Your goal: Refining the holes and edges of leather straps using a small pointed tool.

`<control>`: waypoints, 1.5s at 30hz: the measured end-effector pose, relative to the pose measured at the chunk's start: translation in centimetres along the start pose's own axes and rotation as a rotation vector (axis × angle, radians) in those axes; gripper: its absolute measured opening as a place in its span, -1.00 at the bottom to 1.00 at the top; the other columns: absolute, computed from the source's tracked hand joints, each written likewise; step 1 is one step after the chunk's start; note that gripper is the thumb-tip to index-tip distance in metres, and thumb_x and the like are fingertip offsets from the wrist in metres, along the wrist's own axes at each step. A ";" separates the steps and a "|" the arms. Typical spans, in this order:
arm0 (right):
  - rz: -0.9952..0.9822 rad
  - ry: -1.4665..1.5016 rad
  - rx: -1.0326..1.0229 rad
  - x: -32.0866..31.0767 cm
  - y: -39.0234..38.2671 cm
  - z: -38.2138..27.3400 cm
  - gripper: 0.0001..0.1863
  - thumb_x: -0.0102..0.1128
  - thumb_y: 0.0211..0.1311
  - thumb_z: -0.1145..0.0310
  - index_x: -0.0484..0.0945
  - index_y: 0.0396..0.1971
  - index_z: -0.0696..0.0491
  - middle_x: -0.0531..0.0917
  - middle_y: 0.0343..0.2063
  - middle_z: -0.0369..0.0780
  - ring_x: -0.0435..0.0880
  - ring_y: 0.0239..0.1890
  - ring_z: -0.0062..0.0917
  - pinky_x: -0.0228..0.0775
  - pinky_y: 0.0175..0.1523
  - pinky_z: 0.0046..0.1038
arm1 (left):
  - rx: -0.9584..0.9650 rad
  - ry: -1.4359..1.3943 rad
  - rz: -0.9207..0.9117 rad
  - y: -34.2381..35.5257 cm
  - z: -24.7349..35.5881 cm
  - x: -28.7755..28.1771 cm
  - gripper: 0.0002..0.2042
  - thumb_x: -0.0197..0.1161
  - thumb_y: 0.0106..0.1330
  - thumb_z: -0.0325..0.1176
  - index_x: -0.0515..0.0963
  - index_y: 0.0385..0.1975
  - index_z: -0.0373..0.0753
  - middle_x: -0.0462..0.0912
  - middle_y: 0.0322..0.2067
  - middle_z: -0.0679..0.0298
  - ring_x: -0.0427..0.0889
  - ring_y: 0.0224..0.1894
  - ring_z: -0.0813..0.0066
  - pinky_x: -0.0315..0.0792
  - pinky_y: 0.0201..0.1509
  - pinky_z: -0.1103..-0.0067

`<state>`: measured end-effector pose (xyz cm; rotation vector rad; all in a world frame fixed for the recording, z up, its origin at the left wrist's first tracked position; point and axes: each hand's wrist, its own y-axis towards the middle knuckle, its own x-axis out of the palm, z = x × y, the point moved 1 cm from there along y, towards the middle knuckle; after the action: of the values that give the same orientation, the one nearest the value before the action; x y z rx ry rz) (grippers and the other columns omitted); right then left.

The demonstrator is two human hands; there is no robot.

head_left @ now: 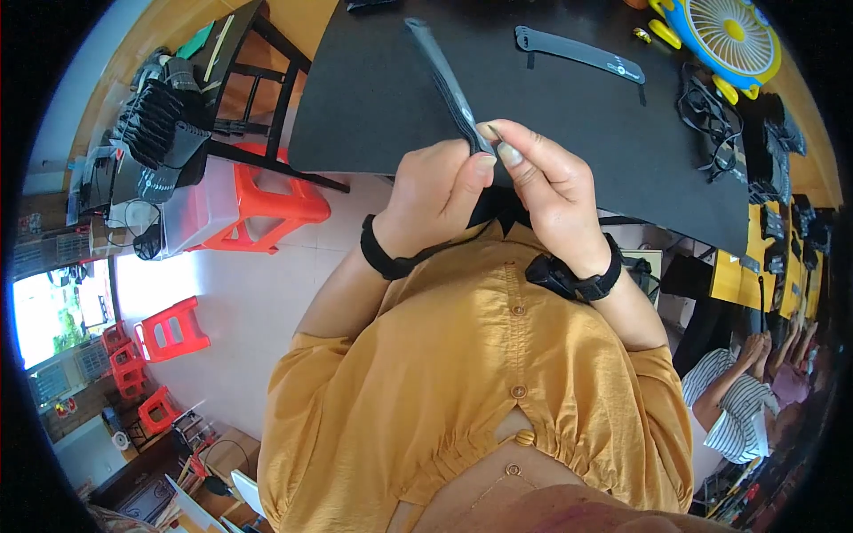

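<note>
Head view: left hand (pixel 435 191) pinches the near end of a long black strap (pixel 444 80), whose axis runs up and leftward over the black table (pixel 373 98). Right hand (pixel 551 182) grips a thin pin (pixel 494 136) against it; the strap's lower end hides behind the fingers.

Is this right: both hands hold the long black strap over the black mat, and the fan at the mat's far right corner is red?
Not quite. The head view shows the fan is blue and yellow, not red. The rest holds: left hand and right hand both hold the long black strap over the black mat.
</note>
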<state>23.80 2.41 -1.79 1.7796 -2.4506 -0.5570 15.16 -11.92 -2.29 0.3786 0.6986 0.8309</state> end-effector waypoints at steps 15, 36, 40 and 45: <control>0.088 -0.035 -0.202 1.1 0.9 0.0 -0.82 0.30 0.23 0.44 0.69 -0.18 0.12 0.70 -0.24 -0.18 0.68 -0.19 -0.50 0.50 -0.09 -0.53 | -0.333 -0.607 -0.086 -0.7 -0.1 -0.3 -0.61 -0.11 0.56 -0.22 0.41 -0.52 -0.30 0.31 -0.68 0.39 0.32 -0.67 0.66 0.24 -0.60 0.68; 0.101 -0.247 -0.323 1.3 1.2 0.1 -0.93 0.19 0.24 0.53 0.59 -0.28 0.13 0.67 -0.40 -0.14 0.67 -0.39 -0.33 0.49 -0.30 -0.45 | -0.124 -0.087 0.006 -1.1 -0.4 0.6 -0.77 0.09 0.42 -0.36 0.47 -0.50 -0.29 0.53 -0.60 0.11 0.52 -0.59 0.12 0.37 -0.52 0.39; 0.106 -0.165 -0.115 1.6 1.4 0.7 -0.95 0.19 0.24 0.51 0.58 -0.31 0.13 0.63 -0.43 -0.15 0.63 -0.41 -0.33 0.46 -0.30 -0.42 | 0.003 0.065 0.081 -1.1 -0.8 1.1 -0.70 0.03 0.47 -0.42 0.40 -0.59 -0.29 0.48 -0.71 0.25 0.49 -0.70 0.44 0.32 -0.60 0.54; 0.074 -0.160 -0.104 1.6 1.9 1.6 -0.94 0.17 0.28 0.47 0.57 -0.33 0.13 0.61 -0.42 -0.15 0.60 -0.39 -0.35 0.44 -0.29 -0.41 | -0.018 0.124 0.101 -1.6 -1.5 1.5 -0.68 0.04 0.46 -0.43 0.36 -0.63 -0.27 0.48 -0.73 0.24 0.48 -0.72 0.40 0.30 -0.62 0.51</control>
<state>21.10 1.83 -2.89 1.6585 -2.5246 -0.8342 15.73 -11.69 -4.92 0.3505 0.7915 0.9619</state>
